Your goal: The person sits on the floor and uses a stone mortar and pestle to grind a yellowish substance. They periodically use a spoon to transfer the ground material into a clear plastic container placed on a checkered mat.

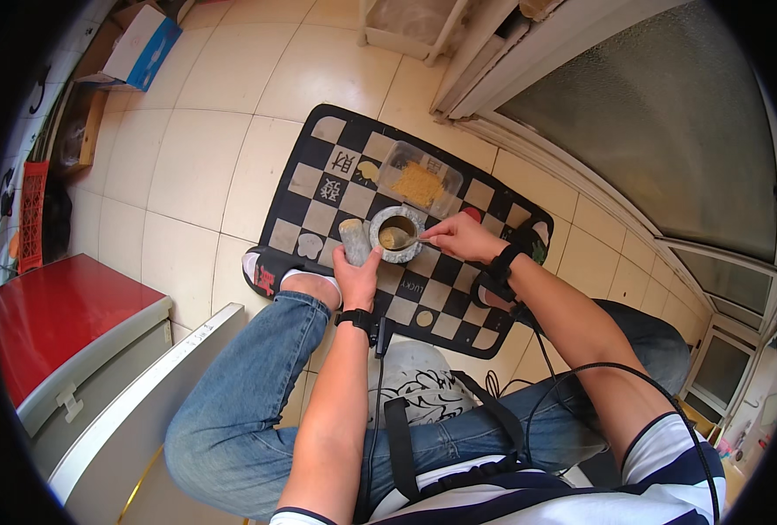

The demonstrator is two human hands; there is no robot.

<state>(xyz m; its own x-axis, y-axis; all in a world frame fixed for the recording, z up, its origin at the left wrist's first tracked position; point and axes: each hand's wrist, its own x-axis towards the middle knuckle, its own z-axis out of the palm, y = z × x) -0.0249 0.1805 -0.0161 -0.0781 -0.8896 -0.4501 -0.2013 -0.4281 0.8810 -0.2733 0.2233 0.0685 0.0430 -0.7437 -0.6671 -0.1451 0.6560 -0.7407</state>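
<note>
A grey stone mortar (396, 212) stands on the checkered mat, with yellowish ground powder (388, 237) inside. My right hand (466, 237) grips the handle of a metal spoon (400, 239), whose bowl is down in the mortar. Held in my left hand (357, 279) is a grey stone pestle (354, 243), tilted beside the mortar's left side; its far end carries yellowish residue. My left thumb reaches the mortar's near rim. Just beyond the mortar sits a clear plastic container (452, 187) of yellow crumbs (418, 184).
The dark-edged mat (326, 147) lies on beige floor tiles (185, 157) between my slippered feet. Cables run along both my arms. A red-topped cabinet (80, 315) stands at left, a frosted glass door (650, 125) at right. A blue-and-white box (142, 49) is at far left.
</note>
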